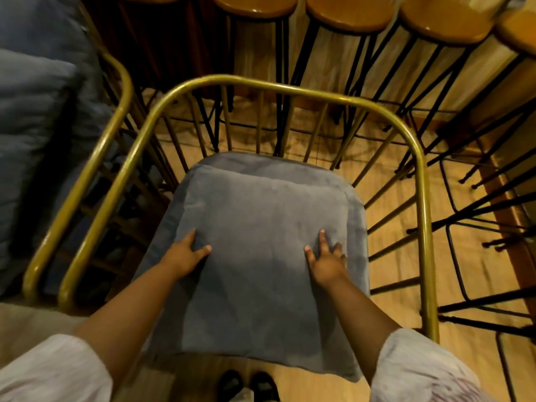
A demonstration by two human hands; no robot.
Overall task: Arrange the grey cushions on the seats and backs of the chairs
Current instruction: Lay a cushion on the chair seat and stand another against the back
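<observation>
A grey cushion (261,216) lies flat on the grey padded seat of a chair with a curved gold metal frame (290,88) right below me. My left hand (185,255) rests on the cushion's left side, its fingers curled over the edge and the thumb on top. On the cushion's right side lies my right hand (326,258), pressed flat with the fingers spread. The chair's back rails are bare. A second gold chair (116,111) stands to the left, with more grey cushions (32,117) on it.
A row of wooden bar stools (351,13) with thin black legs stands close behind the chair and along the right. The floor is pale wood. My dark shoes (246,384) show at the bottom edge.
</observation>
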